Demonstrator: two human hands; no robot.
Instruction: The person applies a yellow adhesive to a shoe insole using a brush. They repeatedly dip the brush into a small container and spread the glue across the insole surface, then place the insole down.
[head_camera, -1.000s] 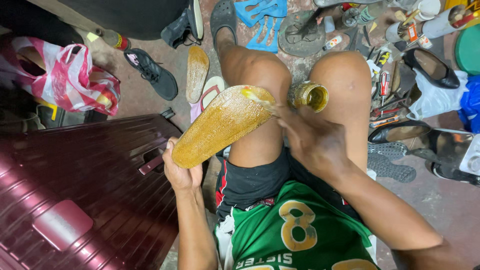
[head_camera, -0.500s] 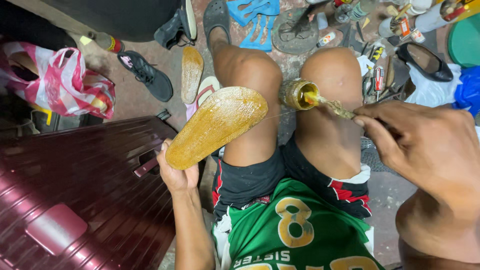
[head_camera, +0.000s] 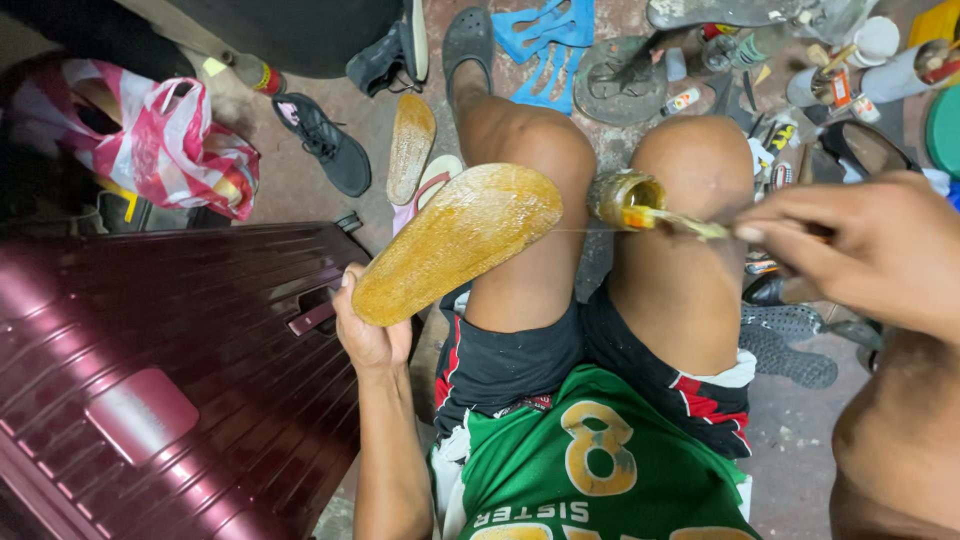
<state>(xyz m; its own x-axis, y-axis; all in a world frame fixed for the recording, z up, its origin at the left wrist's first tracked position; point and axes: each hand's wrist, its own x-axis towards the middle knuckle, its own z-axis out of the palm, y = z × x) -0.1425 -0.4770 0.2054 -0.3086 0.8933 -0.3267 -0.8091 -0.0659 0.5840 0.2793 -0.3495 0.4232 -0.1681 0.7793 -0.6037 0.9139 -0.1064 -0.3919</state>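
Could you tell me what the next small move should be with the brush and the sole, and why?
Probably bring the brush back to the sole. The right hand holds its loaded tip at the mouth of the glue jar between the knees, while the left hand holds the glue-coated sole up, tilted and ready.

Two bare hands are in view, a left hand (head_camera: 368, 330) and a right hand (head_camera: 860, 250), with one glue-coated tan shoe sole (head_camera: 455, 242) and one small open glue jar (head_camera: 625, 198). On the floor lie one maroon hard-shell suitcase (head_camera: 150, 370), one pink-and-white striped plastic bag (head_camera: 165, 140), one black sneaker (head_camera: 325, 142), one pale insole (head_camera: 410, 147) and one grey clog (head_camera: 467, 45). There are also two blue cut-out rubber pieces (head_camera: 548, 45).
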